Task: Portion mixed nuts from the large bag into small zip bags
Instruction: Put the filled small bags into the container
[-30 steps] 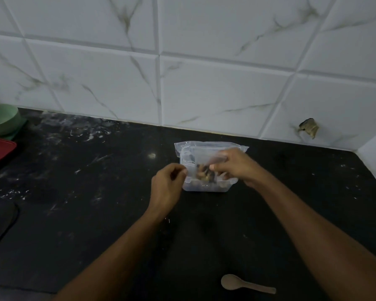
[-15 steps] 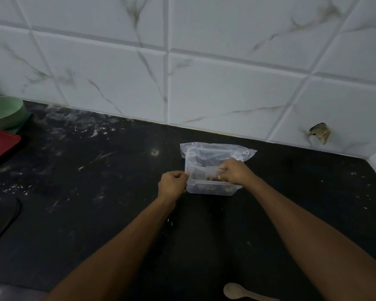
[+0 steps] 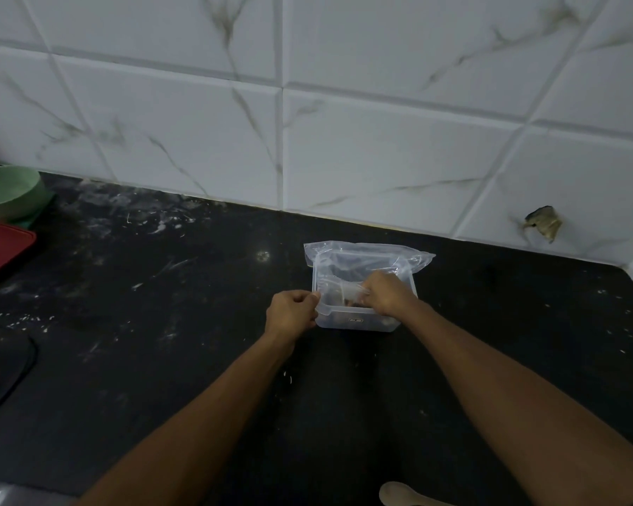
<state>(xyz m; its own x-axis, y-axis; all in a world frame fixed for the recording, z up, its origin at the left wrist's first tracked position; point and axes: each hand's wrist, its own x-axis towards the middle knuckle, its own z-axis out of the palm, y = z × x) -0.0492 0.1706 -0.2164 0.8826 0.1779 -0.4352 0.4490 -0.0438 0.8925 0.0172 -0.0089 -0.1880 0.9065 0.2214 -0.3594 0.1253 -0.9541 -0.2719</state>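
Observation:
A clear plastic container (image 3: 355, 320) sits on the black counter near the wall. A large clear bag (image 3: 366, 254) lies over its far side. My left hand (image 3: 291, 313) pinches the container's near left rim. My right hand (image 3: 388, 294) reaches into the container and grips a small clear zip bag (image 3: 349, 288). Dark nuts show dimly under that hand; most of them are hidden.
A wooden spoon (image 3: 399, 495) lies at the bottom edge. At far left stand a green bowl (image 3: 6, 191) and a red lid (image 3: 1, 246). A dark flat object (image 3: 1, 374) is at the left. The tiled wall (image 3: 307, 140) rises close behind the container.
My right hand has lowered the small bag with nuts into the container. My left hand shifted from the bag to the container's left rim. The view tilted up slightly.

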